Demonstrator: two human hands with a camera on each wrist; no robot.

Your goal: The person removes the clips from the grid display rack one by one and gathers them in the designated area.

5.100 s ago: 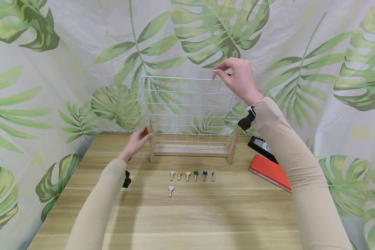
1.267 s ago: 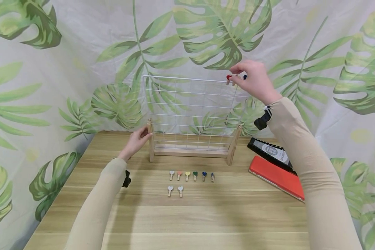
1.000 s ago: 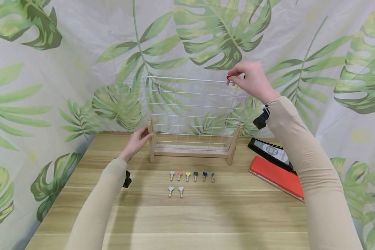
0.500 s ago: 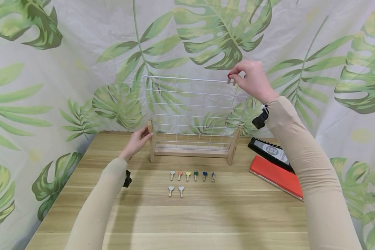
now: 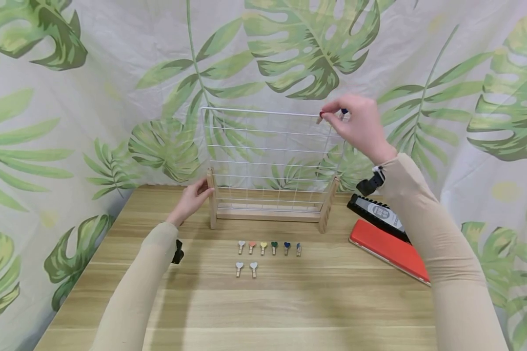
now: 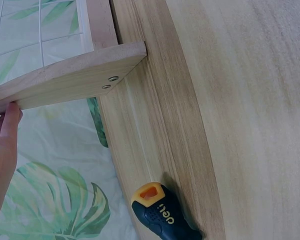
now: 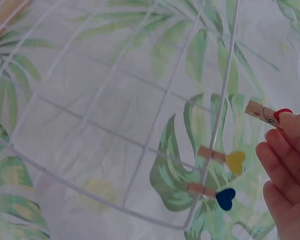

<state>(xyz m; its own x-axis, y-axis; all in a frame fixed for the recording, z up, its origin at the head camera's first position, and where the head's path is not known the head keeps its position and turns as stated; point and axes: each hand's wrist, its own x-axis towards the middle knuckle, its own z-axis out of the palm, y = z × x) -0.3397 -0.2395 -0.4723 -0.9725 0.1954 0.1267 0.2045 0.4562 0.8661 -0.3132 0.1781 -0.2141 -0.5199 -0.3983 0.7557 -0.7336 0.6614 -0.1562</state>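
My right hand pinches a small wooden clothespin with a red heart by its heart end. In the right wrist view it hangs clear of the wire grid's top bar. Two pegs are clipped on that bar beside it, one with a yellow heart and one with a blue heart. Over at the left, my left hand grips the wooden upright of the grid's stand between thumb and fingers.
On the table lies a row of several heart clothespins, with two white-heart pegs in front. At right are a red case and a black toothed holder. A dark-and-yellow deli tool lies left of the stand.
A second white-heart peg now lies in the front row. My right hand has shifted right along the top bar, then drawn the red-heart peg off it, tilting it. The left hand stays put.
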